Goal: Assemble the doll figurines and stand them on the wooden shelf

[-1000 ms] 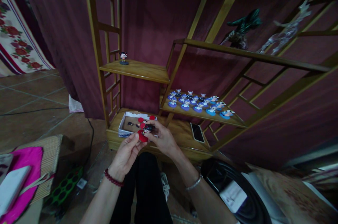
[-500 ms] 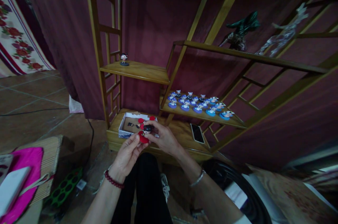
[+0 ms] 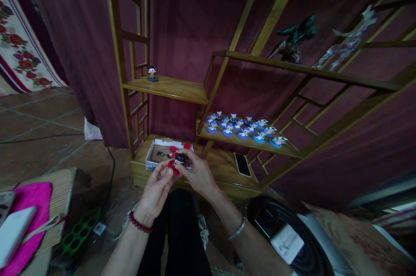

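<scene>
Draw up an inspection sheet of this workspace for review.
Surface: lower wooden shelf, in use.
Job's things: dark-haired figurine, red base; whether joined, unclear. Open box holds red and dark pieces.
Clutter: phone on that shelf; pink cloth, far left.
Grips: left hand on the base, right hand on the figurine.
Cables: dark cable on the floor, left.
Surroundings: maroon curtain, displayed figurines.

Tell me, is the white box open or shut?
Open: red pieces and a small dark piece show inside the box, uncovered.
</scene>
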Motion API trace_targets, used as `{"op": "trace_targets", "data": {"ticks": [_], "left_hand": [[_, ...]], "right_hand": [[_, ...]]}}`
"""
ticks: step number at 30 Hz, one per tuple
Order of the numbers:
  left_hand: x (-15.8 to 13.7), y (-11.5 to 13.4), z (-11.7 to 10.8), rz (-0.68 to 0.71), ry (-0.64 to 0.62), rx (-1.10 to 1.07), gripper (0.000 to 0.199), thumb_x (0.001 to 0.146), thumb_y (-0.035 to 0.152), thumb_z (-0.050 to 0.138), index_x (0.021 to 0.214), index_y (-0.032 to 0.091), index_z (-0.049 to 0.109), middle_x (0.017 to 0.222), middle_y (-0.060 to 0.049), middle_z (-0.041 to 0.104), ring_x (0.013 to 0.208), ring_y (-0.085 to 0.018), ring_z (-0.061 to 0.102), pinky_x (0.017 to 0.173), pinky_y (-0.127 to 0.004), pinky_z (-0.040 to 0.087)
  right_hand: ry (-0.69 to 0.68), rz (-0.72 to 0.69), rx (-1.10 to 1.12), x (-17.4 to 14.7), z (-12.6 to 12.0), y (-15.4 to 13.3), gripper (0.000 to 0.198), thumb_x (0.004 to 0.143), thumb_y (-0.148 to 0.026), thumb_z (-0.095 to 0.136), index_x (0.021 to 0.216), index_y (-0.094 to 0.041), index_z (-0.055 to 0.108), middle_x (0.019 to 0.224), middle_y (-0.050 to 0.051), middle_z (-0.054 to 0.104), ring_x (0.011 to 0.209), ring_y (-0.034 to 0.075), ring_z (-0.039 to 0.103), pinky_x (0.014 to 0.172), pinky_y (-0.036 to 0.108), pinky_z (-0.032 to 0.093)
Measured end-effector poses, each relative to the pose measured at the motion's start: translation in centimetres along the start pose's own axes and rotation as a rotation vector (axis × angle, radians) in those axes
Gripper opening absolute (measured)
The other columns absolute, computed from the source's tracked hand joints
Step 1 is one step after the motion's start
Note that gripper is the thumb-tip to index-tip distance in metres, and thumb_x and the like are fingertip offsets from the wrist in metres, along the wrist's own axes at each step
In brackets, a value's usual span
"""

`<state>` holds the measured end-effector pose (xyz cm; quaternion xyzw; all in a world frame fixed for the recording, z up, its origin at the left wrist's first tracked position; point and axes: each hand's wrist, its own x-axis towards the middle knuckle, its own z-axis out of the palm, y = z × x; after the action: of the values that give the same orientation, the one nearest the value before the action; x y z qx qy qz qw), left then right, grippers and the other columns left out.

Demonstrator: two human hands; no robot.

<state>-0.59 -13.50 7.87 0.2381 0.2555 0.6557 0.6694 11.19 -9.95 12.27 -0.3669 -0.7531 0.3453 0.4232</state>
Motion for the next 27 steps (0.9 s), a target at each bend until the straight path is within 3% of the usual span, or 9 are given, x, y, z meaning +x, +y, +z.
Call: {"op": "trace_targets", "data": {"ticks": [4, 11, 27], "left_hand": [[0.03, -0.05, 0.00, 0.022, -0.010, 0.014, 0.026, 0.065, 0.017, 0.065, 0.091, 0.018, 0.059, 0.097, -0.003, 0.062, 0.092, -0.014, 0.056, 0.084, -0.028, 0.043], [-0.04, -0.24, -0.21, 0.018, -0.004, 0.026, 0.028, 0.065, 0.017, 0.066, 0.092, 0.019, 0.058, 0.101, -0.004, 0.061, 0.097, -0.016, 0.055, 0.086, -0.029, 0.042], [-0.08, -0.11, 0.16, -0.040, -0.032, -0.070, 0.024, 0.071, 0.015, 0.060, 0.095, 0.017, 0.060, 0.099, -0.003, 0.062, 0.091, -0.013, 0.057, 0.089, -0.031, 0.041]], "right_hand": [[0.047, -0.005, -0.059, -0.17, 0.12, 0.02, 0.026, 0.071, -0.019, 0.052, 0.096, -0.025, 0.053, 0.090, -0.001, 0.061, 0.081, 0.014, 0.058, 0.075, 0.028, 0.047], [0.011, -0.050, -0.095, -0.22, -0.03, 0.27, 0.025, 0.073, -0.020, 0.051, 0.097, -0.025, 0.054, 0.094, 0.000, 0.061, 0.086, 0.015, 0.057, 0.078, 0.029, 0.045], [-0.101, -0.006, 0.064, 0.44, -0.74, 0.06, 0.029, 0.072, -0.019, 0.053, 0.100, -0.022, 0.050, 0.095, 0.001, 0.058, 0.085, 0.013, 0.057, 0.079, 0.029, 0.045]]}}
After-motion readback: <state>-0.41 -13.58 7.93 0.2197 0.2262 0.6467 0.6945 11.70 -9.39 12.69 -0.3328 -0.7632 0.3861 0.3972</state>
